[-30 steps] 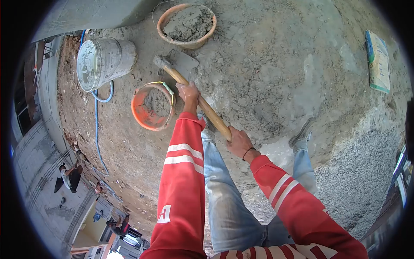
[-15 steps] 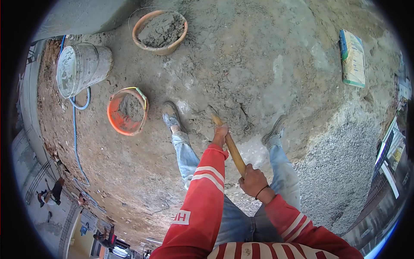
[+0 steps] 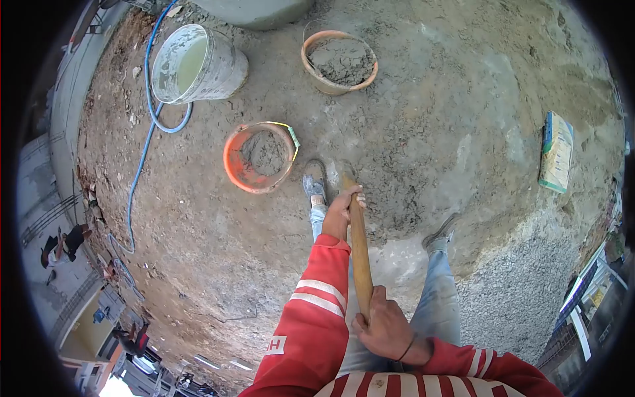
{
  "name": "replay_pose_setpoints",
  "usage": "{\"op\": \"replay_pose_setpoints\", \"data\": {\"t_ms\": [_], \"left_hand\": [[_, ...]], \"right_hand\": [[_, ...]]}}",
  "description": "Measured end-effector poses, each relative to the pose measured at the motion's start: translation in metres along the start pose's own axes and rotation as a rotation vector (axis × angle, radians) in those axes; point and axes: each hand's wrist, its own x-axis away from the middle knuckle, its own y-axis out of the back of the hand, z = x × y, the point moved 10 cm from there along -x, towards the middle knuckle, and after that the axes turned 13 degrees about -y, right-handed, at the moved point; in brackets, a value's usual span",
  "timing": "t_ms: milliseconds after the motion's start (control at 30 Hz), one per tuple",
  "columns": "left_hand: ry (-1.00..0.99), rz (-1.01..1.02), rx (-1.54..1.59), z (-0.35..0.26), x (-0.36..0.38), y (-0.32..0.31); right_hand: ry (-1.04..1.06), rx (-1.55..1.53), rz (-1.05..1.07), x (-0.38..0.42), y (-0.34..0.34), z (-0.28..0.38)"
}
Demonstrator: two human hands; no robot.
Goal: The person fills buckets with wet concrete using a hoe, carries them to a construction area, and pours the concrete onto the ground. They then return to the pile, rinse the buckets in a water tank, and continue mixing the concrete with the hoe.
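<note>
My left hand (image 3: 346,206) is wrapped around the lower part of a wooden-handled tool (image 3: 360,255). My right hand (image 3: 389,328) grips the same handle near its top end, close to my body. The handle runs away from me, its muddy, foreshortened grey head (image 3: 346,171) beside my left shoe (image 3: 315,178). Wet grey mortar (image 3: 397,198) spreads on the ground right of that head, between my feet. An orange bucket (image 3: 233,162) with some mortar inside sits left of my left shoe. Farther off stands a second bucket (image 3: 325,84), heaped with mortar.
A large whitish bucket (image 3: 228,69) holding cloudy water stands at the upper left, beside a blue hose (image 3: 140,165). To the right lie a bag (image 3: 557,152) and a gravel pile (image 3: 516,284). People (image 3: 66,245) are visible at the far left.
My view has shifted, so the buckets appear farther right and the bag lower. Both hands keep their grip, and the tool's head has moved left toward my left shoe, its handle now steeper in view.
</note>
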Motion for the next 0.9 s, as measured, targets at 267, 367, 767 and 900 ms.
{"op": "replay_pose_setpoints", "data": {"t_ms": [267, 367, 767, 900], "left_hand": [[-0.932, -0.242, -0.250, -0.142, 0.189, -0.025], [-1.025, -0.261, -0.282, -0.167, 0.166, -0.006], [-1.114, -0.282, -0.360, -0.154, 0.166, -0.032], [-0.832, -0.066, -0.472, -0.074, 0.093, -0.087]], "right_hand": [[0.213, 0.153, 0.077, -0.020, -0.024, -0.070], [0.396, 0.178, -0.115, -0.154, -0.037, -0.105], [0.460, -0.044, -0.076, -0.196, -0.051, -0.116], [0.317, -0.242, -0.247, -0.129, -0.020, -0.169]]}}
